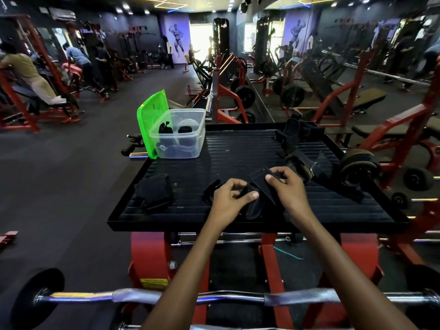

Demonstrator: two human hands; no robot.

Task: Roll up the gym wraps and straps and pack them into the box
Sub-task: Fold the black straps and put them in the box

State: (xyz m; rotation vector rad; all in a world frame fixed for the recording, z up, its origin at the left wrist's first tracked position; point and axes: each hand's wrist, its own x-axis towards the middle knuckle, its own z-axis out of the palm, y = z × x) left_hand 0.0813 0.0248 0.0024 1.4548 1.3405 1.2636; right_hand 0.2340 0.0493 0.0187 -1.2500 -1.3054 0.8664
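Observation:
Both hands grip one black gym strap point(258, 181) near the front of the black ribbed platform point(238, 148). My left hand point(232, 196) pinches its left part between thumb and fingers. My right hand point(287, 184) holds its flat upper end. A folded black wrap point(153, 191) lies to the left on the platform. A pile of loose black straps point(300, 148) lies at the right. The clear plastic box point(178, 133) stands at the platform's far left corner with black rolled wraps inside. Its green lid point(150, 117) leans upright against its left side.
A curl bar point(142, 297) with a black plate runs across in front of me, under my forearms. The platform sits on a red frame point(147, 256). Red weight machines and benches stand to the right and behind. People exercise at the far left.

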